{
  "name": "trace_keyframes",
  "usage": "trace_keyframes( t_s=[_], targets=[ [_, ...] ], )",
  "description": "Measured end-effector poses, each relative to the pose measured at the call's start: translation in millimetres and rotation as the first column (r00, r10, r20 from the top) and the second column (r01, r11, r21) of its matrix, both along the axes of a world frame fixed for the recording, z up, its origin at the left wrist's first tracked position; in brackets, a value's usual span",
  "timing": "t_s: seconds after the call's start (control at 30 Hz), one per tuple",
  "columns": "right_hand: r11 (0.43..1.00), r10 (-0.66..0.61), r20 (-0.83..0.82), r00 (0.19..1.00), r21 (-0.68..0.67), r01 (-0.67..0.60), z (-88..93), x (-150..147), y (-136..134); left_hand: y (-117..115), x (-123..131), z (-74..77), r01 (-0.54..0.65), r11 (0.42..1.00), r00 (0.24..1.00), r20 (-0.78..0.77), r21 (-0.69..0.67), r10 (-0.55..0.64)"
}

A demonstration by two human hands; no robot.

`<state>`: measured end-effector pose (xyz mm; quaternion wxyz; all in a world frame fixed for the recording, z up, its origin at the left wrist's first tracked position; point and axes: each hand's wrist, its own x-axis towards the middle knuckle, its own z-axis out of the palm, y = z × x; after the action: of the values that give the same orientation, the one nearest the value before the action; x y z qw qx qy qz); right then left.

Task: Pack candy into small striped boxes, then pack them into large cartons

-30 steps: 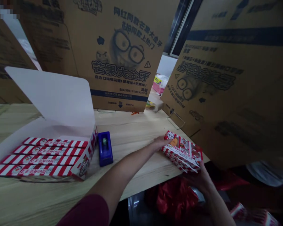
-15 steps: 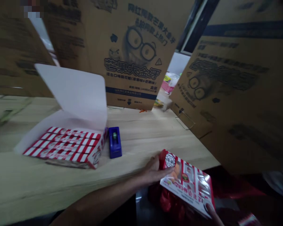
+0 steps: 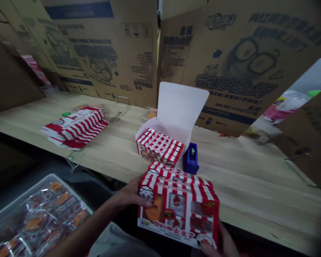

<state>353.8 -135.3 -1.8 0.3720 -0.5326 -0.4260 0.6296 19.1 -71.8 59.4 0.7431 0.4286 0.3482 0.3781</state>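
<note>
Red-and-white striped boxes with clear windows (image 3: 176, 210) are held together between my two hands, above the table's front edge. My left hand (image 3: 133, 196) grips their left end, thumb on the front face. At the lower right corner my right hand (image 3: 219, 241) is wrapped round the other end. Just behind them an open white-lidded carton (image 3: 180, 103) stands on the table, filled with a row of striped boxes (image 3: 162, 144). A blue tape dispenser (image 3: 190, 159) sits at the carton's right side.
Flattened striped cartons (image 3: 77, 126) lie on the table (image 3: 117, 142) at the left. A clear-lined bin of wrapped orange pieces (image 3: 40, 221) is at the lower left. Large cardboard sheets (image 3: 133, 53) wall the table's back. A wire piece lies at right.
The view has swung left, bringing the flattened cartons and the bin into sight. The held boxes have come up from below the table edge to near the open carton, with more than one now visible.
</note>
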Motion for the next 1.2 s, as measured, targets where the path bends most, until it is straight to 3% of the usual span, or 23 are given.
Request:
trace_keyframes(
  t_s=[0.1, 0.27, 0.37, 0.47, 0.6, 0.77, 0.93, 1.2],
  targets=[
    [0.943, 0.253, -0.006, 0.967, 0.224, -0.245, 9.8, -73, 40, 0, -79, -1.9, -0.087, 0.977, 0.962, -0.238, 0.195, 0.133],
    [0.839, 0.358, -0.075, 0.931, 0.463, -0.285, 6.7, -201, 106, 18, -205, 11.6, -0.015, 0.905, 0.731, -0.613, 0.425, 0.300],
    [0.809, 0.412, -0.122, 0.903, 0.505, -0.301, -2.8, -259, 137, 31, -261, 14.2, 0.042, 0.838, 0.604, -0.682, 0.544, 0.413],
    [0.805, 0.485, -0.143, 0.863, 0.459, -0.376, -10.0, -293, 157, 40, -293, -1.3, 0.070, 0.803, 0.585, -0.676, 0.592, 0.448],
    [0.778, 0.602, -0.152, 0.784, 0.332, -0.533, -7.3, -306, 166, 43, -306, -36.8, 0.052, 0.835, 0.718, -0.602, 0.548, 0.350],
    [0.801, 0.518, -0.010, 0.855, 0.354, -0.482, -0.3, -307, 165, 44, -299, -64.1, -0.095, 0.837, 0.778, -0.484, 0.539, 0.400],
    [0.804, 0.399, 0.164, 0.902, 0.411, -0.430, -6.0, -309, 166, 46, -292, -71.1, -0.132, 0.858, 0.800, -0.457, 0.497, 0.389],
    [0.820, 0.360, 0.156, 0.920, 0.417, -0.392, -6.0, -314, 163, 48, -294, -69.8, -0.103, 0.848, 0.781, -0.485, 0.520, 0.392]
  ],
)
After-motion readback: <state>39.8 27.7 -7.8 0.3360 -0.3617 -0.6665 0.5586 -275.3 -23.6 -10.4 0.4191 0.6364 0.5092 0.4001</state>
